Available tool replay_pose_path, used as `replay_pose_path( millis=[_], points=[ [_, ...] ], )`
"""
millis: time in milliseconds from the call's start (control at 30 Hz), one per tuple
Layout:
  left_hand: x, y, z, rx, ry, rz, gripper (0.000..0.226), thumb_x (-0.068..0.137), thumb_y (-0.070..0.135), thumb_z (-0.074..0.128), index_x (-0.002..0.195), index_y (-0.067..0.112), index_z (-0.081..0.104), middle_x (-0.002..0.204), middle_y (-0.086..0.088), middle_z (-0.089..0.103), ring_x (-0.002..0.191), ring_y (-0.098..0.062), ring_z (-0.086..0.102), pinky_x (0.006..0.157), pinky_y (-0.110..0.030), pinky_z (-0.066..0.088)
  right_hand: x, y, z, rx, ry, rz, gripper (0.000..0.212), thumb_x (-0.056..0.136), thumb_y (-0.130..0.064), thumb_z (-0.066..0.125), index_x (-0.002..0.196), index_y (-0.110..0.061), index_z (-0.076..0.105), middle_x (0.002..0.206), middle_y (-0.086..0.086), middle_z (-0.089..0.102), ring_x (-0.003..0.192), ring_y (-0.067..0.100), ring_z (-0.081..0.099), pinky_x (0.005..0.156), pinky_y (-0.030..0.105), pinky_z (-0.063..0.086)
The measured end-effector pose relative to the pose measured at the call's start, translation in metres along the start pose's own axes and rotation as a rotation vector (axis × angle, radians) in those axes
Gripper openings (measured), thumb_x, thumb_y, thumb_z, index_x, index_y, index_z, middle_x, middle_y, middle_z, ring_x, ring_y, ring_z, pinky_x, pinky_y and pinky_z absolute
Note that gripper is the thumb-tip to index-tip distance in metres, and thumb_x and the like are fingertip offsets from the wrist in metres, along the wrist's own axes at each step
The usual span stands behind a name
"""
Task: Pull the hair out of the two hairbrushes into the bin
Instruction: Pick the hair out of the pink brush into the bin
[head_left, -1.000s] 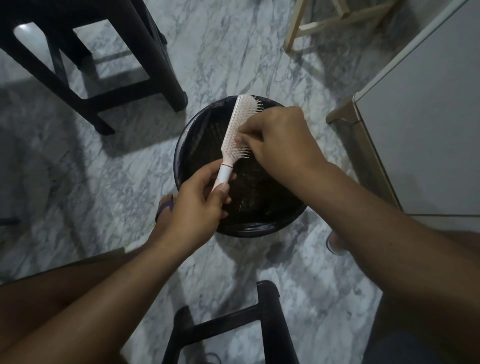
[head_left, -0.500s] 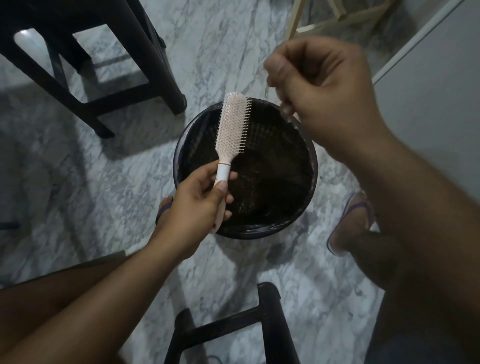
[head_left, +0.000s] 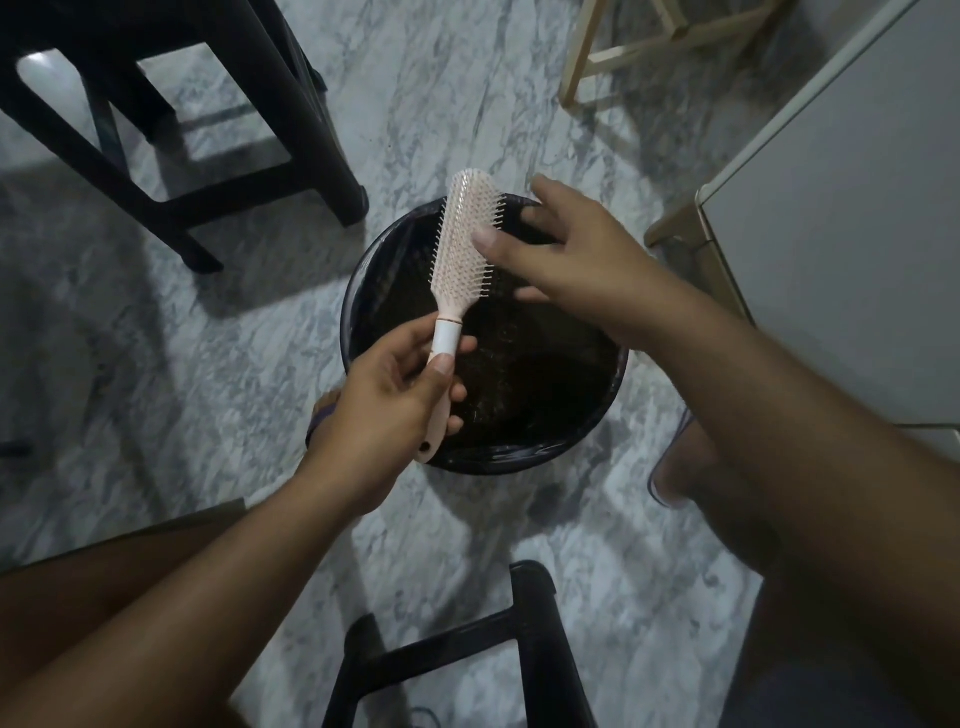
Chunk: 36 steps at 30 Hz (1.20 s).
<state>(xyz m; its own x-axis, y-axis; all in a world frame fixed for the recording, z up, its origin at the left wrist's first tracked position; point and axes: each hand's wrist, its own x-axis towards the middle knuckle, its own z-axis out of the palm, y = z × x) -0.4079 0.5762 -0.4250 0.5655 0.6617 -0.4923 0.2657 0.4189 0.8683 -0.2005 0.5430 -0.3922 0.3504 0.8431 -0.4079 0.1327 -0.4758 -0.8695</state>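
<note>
A pale pink hairbrush (head_left: 464, 248) with a white collar on its handle is held upright over the round black bin (head_left: 613, 384), bristles facing me. My left hand (head_left: 395, 410) grips its handle. My right hand (head_left: 576, 265) hovers just right of the brush head, fingers spread, thumb tip near the bristles, with nothing visibly held. No hair shows on the bristles. The bin's inside is dark, with fine debris at the bottom. Only this one hairbrush is in sight.
The bin stands on a grey marble floor (head_left: 218, 364). A black stool (head_left: 171, 130) stands at the upper left, another black stool frame (head_left: 467, 649) at the bottom centre. A pale wooden frame (head_left: 623, 47) is at the top, a white cabinet (head_left: 841, 234) at right.
My right hand pinched at the bristles, pulled up and away closed, and has now come back down beside the brush head with fingers spread. The brush stayed over the bin.
</note>
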Motion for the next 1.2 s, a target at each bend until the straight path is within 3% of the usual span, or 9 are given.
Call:
replay_pose_path(
  millis=[100, 267, 367, 500, 633, 867, 1067, 1133, 1200],
  points=[
    [-0.001, -0.001, 0.002, 0.007, -0.026, 0.005, 0.034, 0.102, 0.011, 0.053, 0.133, 0.023, 0.059, 0.118, 0.003, 0.073, 0.078, -0.014, 0.06, 0.066, -0.037, 0.052, 0.001, -0.004, 0.013, 0.227, -0.176, 0.081, 0.04, 0.093, -0.035, 0.068, 0.122, -0.007, 0.062, 0.112, 0.008, 0.074, 0.102, 0.016, 0.072, 0.078, 0.031, 0.061],
    [-0.003, -0.003, 0.005, -0.026, -0.046, -0.018, 0.033, 0.102, 0.009, 0.053, 0.131, 0.022, 0.061, 0.116, 0.001, 0.073, 0.074, -0.012, 0.059, 0.062, -0.034, 0.051, 0.004, -0.001, 0.014, -0.456, -0.079, -0.071, 0.063, 0.098, -0.056, 0.051, 0.077, 0.002, 0.068, 0.064, 0.01, 0.066, 0.056, 0.022, 0.06, 0.06, 0.032, 0.049],
    [-0.002, 0.0, 0.003, -0.027, -0.034, -0.014, 0.034, 0.101, 0.009, 0.053, 0.131, 0.023, 0.061, 0.116, 0.002, 0.073, 0.075, -0.013, 0.059, 0.063, -0.035, 0.05, 0.004, 0.0, 0.011, -0.537, -0.034, -0.115, 0.065, 0.097, -0.058, 0.048, 0.058, -0.006, 0.052, 0.05, 0.004, 0.045, 0.046, 0.019, 0.043, 0.053, 0.036, 0.038],
    [0.0, 0.005, 0.001, -0.015, -0.027, 0.01, 0.034, 0.102, 0.009, 0.052, 0.133, 0.02, 0.059, 0.117, 0.001, 0.073, 0.076, -0.015, 0.059, 0.064, -0.035, 0.051, 0.001, -0.009, 0.009, -0.433, 0.058, -0.248, 0.061, 0.102, -0.043, 0.05, 0.055, -0.005, 0.045, 0.047, 0.001, 0.033, 0.04, 0.01, 0.03, 0.048, 0.031, 0.027],
    [-0.002, 0.004, 0.0, 0.011, -0.025, 0.005, 0.034, 0.101, 0.008, 0.053, 0.133, 0.021, 0.059, 0.117, 0.003, 0.073, 0.076, -0.013, 0.06, 0.065, -0.034, 0.052, 0.003, -0.022, -0.01, -0.239, 0.276, -0.419, 0.057, 0.105, -0.031, 0.048, 0.061, 0.007, 0.051, 0.05, 0.012, 0.04, 0.044, 0.006, 0.037, 0.051, 0.032, 0.034],
    [-0.003, 0.003, 0.002, 0.008, -0.025, -0.011, 0.035, 0.101, 0.006, 0.053, 0.132, 0.021, 0.059, 0.115, 0.005, 0.073, 0.075, -0.012, 0.06, 0.065, -0.033, 0.052, 0.001, -0.019, -0.023, -0.047, 0.647, -0.663, 0.043, 0.105, -0.01, 0.044, 0.067, 0.001, 0.061, 0.059, -0.011, 0.049, 0.056, -0.004, 0.047, 0.062, 0.015, 0.039],
    [0.0, 0.0, 0.0, 0.041, 0.029, -0.071, 0.034, 0.101, 0.009, 0.052, 0.132, 0.022, 0.059, 0.114, 0.008, 0.073, 0.077, -0.014, 0.061, 0.066, -0.033, 0.052, -0.01, -0.029, -0.017, -0.028, 0.779, -0.862, 0.04, 0.101, 0.001, 0.043, 0.065, 0.004, 0.061, 0.061, 0.003, 0.051, 0.059, -0.003, 0.047, 0.065, 0.013, 0.039],
    [0.001, -0.001, -0.002, 0.033, 0.05, -0.084, 0.033, 0.102, 0.011, 0.052, 0.132, 0.02, 0.059, 0.116, 0.007, 0.073, 0.078, -0.014, 0.06, 0.065, -0.032, 0.053, -0.009, -0.026, -0.017, -0.045, 0.813, -0.833, 0.04, 0.101, -0.001, 0.044, 0.065, 0.004, 0.061, 0.061, 0.004, 0.051, 0.058, -0.003, 0.047, 0.063, 0.015, 0.039],
    [0.003, -0.001, -0.004, 0.003, 0.067, -0.085, 0.031, 0.102, 0.013, 0.052, 0.132, 0.018, 0.059, 0.119, 0.004, 0.072, 0.079, -0.014, 0.06, 0.064, -0.032, 0.053, -0.001, -0.016, -0.02, -0.197, 0.707, -0.623, 0.042, 0.104, -0.014, 0.048, 0.069, 0.005, 0.062, 0.06, 0.008, 0.054, 0.055, 0.002, 0.049, 0.058, 0.025, 0.042]
  ],
)
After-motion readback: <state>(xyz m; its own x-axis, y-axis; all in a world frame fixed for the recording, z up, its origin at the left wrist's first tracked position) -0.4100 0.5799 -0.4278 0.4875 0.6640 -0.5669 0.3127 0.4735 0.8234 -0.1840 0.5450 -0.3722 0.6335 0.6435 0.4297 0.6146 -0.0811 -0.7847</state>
